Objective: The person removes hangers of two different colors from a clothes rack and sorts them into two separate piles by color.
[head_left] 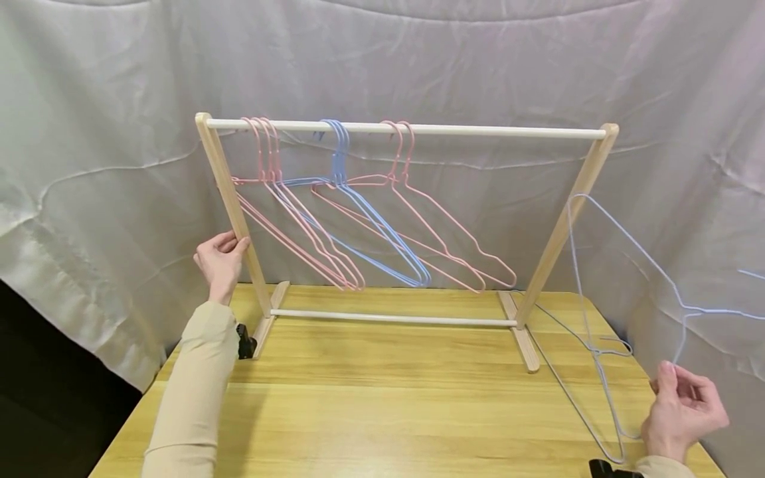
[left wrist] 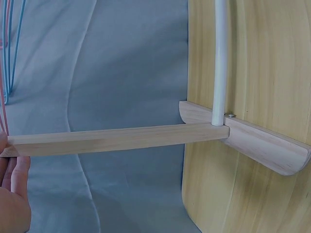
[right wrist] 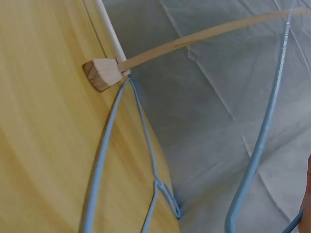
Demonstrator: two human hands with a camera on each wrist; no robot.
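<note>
My left hand (head_left: 221,262) grips the left wooden post (head_left: 227,179) of a hanger rack, partway up, thumb toward the front. In the left wrist view its fingers (left wrist: 20,177) press against the post's edge. Over at the right, my right hand (head_left: 684,413) pinches a blue wire hanger (head_left: 635,244) by one shoulder. That hanger is turned on its side, its hook end pointing right and running out of view. Beneath it, a second blue hanger (right wrist: 99,162) lies on the table beside the rack's right foot (head_left: 526,348).
On the rack's white top rail (head_left: 508,131) hang pink hangers (head_left: 277,153) at the left, blue hangers (head_left: 339,156) mid-left and two pink hangers (head_left: 442,202) nearer the middle. A lower white bar (head_left: 388,318) joins the feet on the wooden table (head_left: 370,398). Grey curtain (head_left: 466,66) hangs behind.
</note>
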